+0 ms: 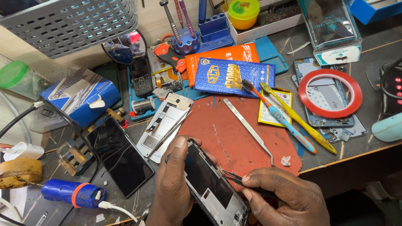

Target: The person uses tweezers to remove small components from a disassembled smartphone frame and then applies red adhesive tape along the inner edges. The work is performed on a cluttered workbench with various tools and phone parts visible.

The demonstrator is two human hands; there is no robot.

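My left hand (173, 184) grips an opened phone frame (211, 188) at its left edge, thumb on the upper corner. My right hand (284, 196) pinches black tweezers (232, 178) whose tips touch the right edge of the phone frame. Both hands are low in the head view, over the near edge of a red work mat (234, 134).
A black phone screen (119, 155) lies left of my hands, a metal phone plate (163, 125) above it. Metal tweezers (249, 129), two toothbrushes (289, 121), a red tape roll (331, 93), blue pouches (234, 77) and a blue box (81, 96) surround the mat. A blue tool (73, 193) lies bottom left.
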